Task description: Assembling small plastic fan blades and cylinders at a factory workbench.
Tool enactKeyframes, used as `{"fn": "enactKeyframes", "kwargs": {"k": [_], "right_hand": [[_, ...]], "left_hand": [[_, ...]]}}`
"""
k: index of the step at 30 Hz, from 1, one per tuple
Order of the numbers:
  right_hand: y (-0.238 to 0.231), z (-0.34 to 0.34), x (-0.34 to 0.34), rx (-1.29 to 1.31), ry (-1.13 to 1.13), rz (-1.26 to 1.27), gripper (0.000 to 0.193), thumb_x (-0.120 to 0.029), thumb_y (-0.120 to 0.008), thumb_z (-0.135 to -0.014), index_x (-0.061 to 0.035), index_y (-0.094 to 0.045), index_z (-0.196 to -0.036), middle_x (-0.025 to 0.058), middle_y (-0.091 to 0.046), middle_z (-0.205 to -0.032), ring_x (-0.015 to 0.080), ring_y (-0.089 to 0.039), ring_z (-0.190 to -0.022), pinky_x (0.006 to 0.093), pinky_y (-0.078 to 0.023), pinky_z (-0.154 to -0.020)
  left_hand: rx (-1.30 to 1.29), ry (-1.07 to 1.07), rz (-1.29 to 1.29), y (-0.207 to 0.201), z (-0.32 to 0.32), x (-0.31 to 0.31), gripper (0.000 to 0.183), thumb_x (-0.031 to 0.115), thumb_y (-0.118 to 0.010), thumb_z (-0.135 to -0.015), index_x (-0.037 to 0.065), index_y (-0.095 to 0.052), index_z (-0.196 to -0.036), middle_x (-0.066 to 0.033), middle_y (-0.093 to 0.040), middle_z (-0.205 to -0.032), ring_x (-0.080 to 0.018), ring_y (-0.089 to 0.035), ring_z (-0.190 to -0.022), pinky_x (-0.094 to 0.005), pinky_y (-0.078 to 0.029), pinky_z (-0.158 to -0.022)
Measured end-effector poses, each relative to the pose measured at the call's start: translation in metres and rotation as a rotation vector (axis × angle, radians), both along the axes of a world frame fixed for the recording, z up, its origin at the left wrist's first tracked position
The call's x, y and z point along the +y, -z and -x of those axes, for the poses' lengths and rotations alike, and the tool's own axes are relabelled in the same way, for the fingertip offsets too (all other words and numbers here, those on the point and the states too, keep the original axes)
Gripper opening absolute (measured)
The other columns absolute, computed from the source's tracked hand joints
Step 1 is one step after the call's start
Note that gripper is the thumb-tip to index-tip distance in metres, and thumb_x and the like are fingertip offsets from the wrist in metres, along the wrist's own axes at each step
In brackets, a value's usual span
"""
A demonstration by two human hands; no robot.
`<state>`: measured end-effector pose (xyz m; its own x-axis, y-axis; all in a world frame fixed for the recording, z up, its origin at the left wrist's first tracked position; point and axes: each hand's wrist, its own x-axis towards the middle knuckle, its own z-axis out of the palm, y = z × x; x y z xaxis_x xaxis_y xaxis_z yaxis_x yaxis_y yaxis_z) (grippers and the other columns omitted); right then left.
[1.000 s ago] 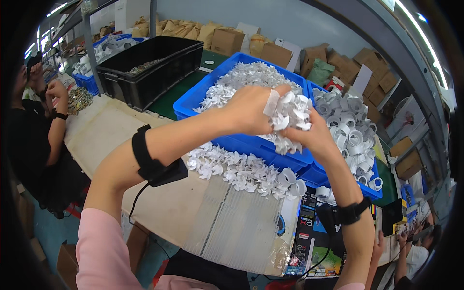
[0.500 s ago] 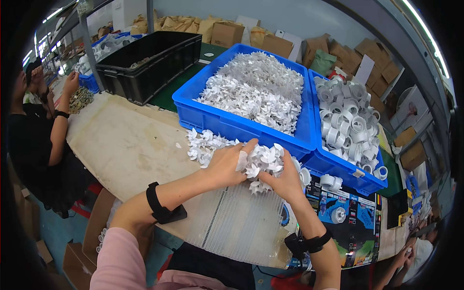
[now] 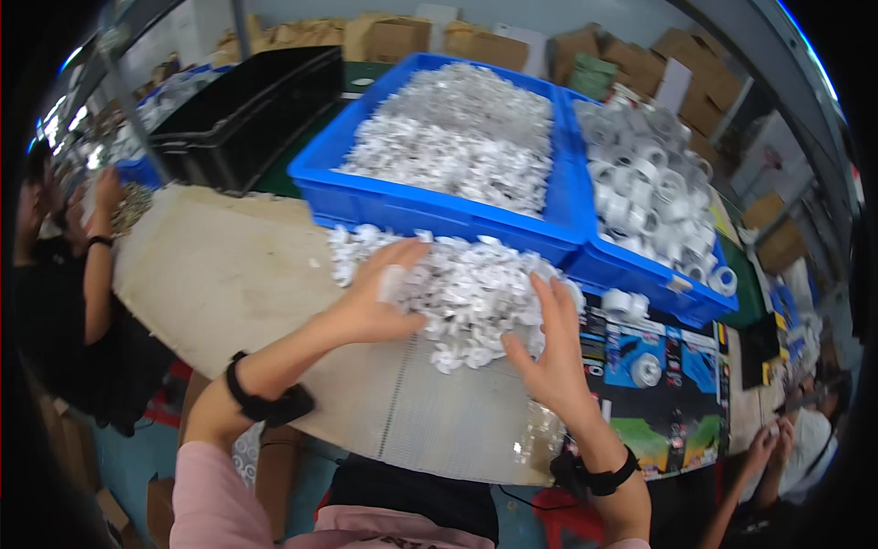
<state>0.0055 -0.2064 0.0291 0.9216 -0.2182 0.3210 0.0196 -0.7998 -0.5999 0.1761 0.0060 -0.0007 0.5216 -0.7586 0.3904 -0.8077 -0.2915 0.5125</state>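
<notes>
Left hand [image 3: 377,300]: fingers spread wide, palm down, resting flat on the 9 o'clock side of the pile of small white parts [image 3: 462,288]. It grips nothing. Right hand [image 3: 551,352]: fingers likewise spread and open, pressing the pile's 4 o'clock edge. The pile lies between both hands on the pale work surface [image 3: 229,284], with its 12 o'clock edge against the front wall of the blue bin [image 3: 430,209].

That bin holds more of the same white parts. At 3 o'clock from it, touching, stands a second blue bin [image 3: 631,274] filled with white tape rolls [image 3: 649,192]. Loose rolls lie just beside it on a printed mat [image 3: 640,352].

A black crate [image 3: 247,128] sits at 10 o'clock. Cardboard boxes [image 3: 384,37] line the 12 o'clock wall. Another person's arm [image 3: 96,274] is at 9 o'clock.
</notes>
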Motion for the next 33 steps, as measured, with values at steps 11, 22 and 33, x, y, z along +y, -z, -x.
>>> {"fn": "enactKeyframes", "kwargs": {"k": [11, 22, 33], "right_hand": [[0.064, 0.169, -0.149, 0.014, 0.721, 0.336, 0.054, -0.016, -0.074, -0.073, 0.0047, -0.05, -0.118, 0.02, -0.054, -0.112, 0.0355, -0.05, -0.106, 0.0427, -0.039, -0.092], [0.079, 0.135, -0.167, 0.151, 0.728, 0.132, 0.059, -0.028, -0.076, -0.074, 0.0023, -0.054, -0.119, 0.0195, -0.055, -0.113, 0.0358, -0.053, -0.106, 0.0427, -0.04, -0.092], [0.019, 0.146, -0.014, -0.16, 0.402, -0.621, 0.063, 0.007, -0.064, -0.07, 0.0006, -0.039, -0.127, 0.0097, -0.053, -0.115, 0.0161, -0.054, -0.105, 0.0287, -0.043, -0.09]], "left_hand": [[-0.017, -0.07, 0.026, -0.01, 0.049, 0.061, 0.04, 0.01, -0.069, -0.071, 0.001, -0.058, -0.108, -0.0156, -0.059, -0.1, -0.0333, -0.055, -0.094, -0.0392, -0.045, -0.081], [-0.208, -0.308, -0.134, 0.004, 0.049, 0.025, 0.033, 0.022, -0.071, -0.073, 0.004, -0.057, -0.098, -0.0132, -0.058, -0.091, -0.0308, -0.057, -0.086, -0.0398, -0.047, -0.07], [-0.002, -0.355, -0.198, 0.01, 0.021, 0.033, 0.014, 0.018, -0.066, -0.078, 0.007, -0.06, -0.084, -0.01, -0.063, -0.083, -0.0273, -0.062, -0.075, -0.0356, -0.048, -0.064]]}}
